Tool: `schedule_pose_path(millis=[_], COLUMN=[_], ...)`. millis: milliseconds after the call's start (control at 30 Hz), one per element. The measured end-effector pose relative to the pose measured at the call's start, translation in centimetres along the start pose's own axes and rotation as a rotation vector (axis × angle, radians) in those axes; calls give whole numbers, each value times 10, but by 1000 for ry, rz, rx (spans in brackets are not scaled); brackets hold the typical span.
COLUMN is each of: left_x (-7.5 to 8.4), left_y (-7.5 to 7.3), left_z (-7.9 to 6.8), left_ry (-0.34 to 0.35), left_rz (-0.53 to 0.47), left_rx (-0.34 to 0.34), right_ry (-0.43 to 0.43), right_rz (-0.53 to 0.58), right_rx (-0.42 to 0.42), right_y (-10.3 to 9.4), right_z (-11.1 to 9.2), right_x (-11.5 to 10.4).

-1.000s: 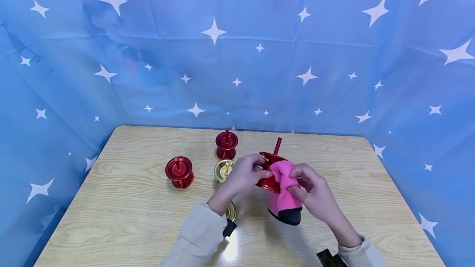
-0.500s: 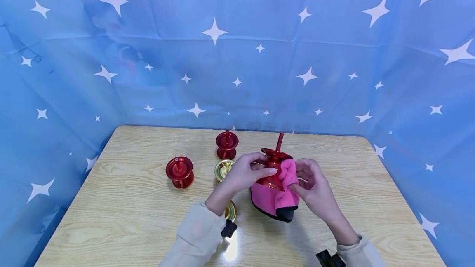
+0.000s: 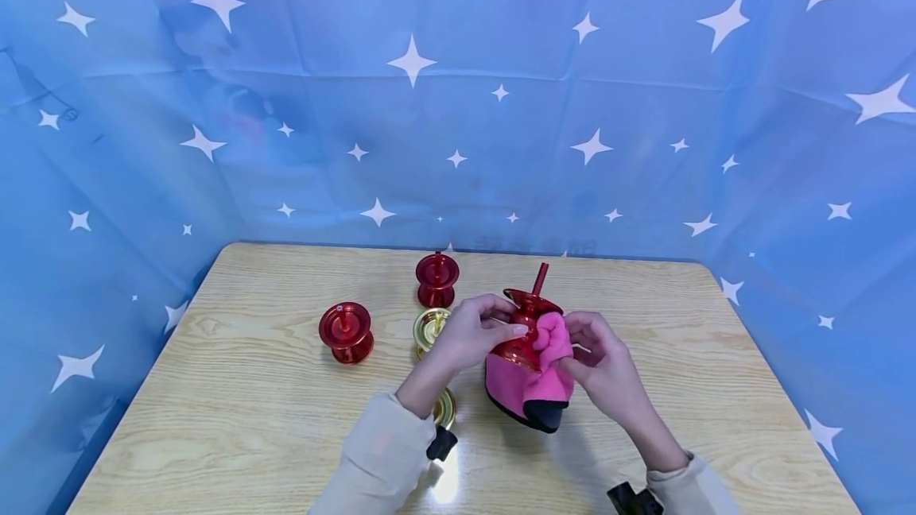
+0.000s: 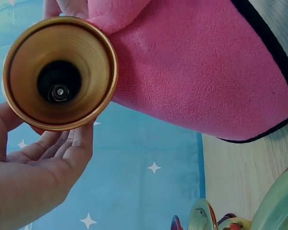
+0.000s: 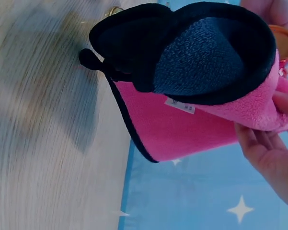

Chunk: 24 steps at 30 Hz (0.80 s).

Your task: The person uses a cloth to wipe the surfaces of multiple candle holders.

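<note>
The red candle holder [image 3: 528,319] is held above the table [image 3: 215,388] between both hands, the left hand [image 3: 472,332] gripping its waist from the left, the right hand [image 3: 608,364] pinching a pink cloth [image 3: 553,344] against its right side. Its long axis tilts, spike [image 3: 541,280] pointing up and slightly right, hollow base [image 4: 93,57] facing down and leftward.

The black-edged cloth [image 4: 201,72] is pink, the starry backdrop [image 3: 458,118] blue

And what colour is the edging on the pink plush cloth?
The edging is black, seen best in the left wrist view.
</note>
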<state>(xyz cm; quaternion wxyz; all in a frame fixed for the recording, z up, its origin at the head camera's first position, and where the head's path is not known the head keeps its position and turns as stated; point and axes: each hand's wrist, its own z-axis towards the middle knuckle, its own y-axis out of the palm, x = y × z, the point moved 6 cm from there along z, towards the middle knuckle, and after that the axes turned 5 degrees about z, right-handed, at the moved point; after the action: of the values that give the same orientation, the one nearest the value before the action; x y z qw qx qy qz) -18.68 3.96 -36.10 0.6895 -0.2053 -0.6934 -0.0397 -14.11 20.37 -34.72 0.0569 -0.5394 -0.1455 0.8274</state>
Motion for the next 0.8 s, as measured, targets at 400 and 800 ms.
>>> schedule_pose_path(millis=[400,800], left_x=[4,0], left_y=[2,3], left_z=[2,1], left_ry=[96,2], left_rz=[218,-40], left_rx=[61,-111], right_ry=[-103,-39], right_rz=[-123,-17], right_rx=[-10,19], right_y=[7,-1], right_z=[1,2], right_x=[-22,-5])
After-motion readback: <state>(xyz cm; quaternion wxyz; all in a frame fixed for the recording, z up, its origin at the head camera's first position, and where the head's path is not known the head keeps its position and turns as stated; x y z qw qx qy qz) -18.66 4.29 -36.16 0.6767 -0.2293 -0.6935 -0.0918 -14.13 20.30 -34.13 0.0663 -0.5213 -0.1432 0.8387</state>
